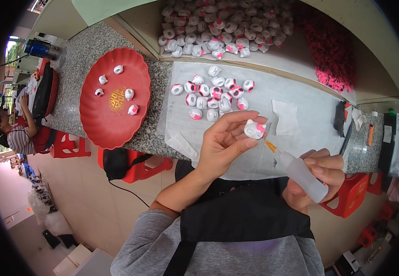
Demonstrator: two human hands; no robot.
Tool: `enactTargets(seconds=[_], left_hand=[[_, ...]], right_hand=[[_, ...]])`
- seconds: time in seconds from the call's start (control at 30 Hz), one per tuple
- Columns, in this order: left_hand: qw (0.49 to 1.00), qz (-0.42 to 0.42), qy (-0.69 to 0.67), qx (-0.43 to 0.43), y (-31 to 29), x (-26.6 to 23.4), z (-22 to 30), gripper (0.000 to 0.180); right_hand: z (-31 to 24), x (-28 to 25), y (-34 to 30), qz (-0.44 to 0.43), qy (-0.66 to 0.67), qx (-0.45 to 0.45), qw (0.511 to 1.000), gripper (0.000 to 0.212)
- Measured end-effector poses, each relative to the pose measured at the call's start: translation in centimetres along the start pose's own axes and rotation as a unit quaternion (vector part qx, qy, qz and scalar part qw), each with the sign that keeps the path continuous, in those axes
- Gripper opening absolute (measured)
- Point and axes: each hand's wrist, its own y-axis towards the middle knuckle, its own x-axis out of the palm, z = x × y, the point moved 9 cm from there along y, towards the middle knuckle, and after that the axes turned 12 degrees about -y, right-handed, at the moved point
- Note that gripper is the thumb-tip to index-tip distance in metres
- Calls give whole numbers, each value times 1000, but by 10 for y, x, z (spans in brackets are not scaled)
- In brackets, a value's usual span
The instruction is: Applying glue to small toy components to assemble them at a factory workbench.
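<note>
My left hand (227, 142) pinches a small white cat-shaped head (253, 129) with a pink bow between thumb and fingers, above the white sheet. In my right hand (321, 172) is a translucent squeeze bottle (303, 174) with a yellowish nozzle tip (270, 146). The tip points up and left, close to the lower right of the cat head; whether they touch I cannot tell. Beyond my left hand a cluster of similar white pieces (214, 91) lies on the sheet, several with black and pink parts and dark round openings.
A scalloped red tray (91, 101) with several white pieces stands at the left. A shelf at the back holds a heap of white pieces (227, 25) and a pile of pink parts (330, 60). Folded white paper (286, 117) lies on the sheet. Another person (17, 129) sits far left.
</note>
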Motion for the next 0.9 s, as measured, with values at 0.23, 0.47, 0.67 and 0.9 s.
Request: enactTargets(seconds=[0.23,0.47,0.67,0.9], left_hand=[[1000,-13,1,7,-1,1,0,36],[1000,-10,3,1,-1,1,0,35],[1000,-1,3,-2,-1,-1,-1,36],[1000,0,14,5,-1,0,0,36]], right_hand=[[-3,-2,-2,37,-39,7,999,40],[-3,0,0,13,-8,-15,1000,38],[-6,-2,-2,40,2,-53,998,35],[-6,-5,-3,70,-4,-39,997,31]])
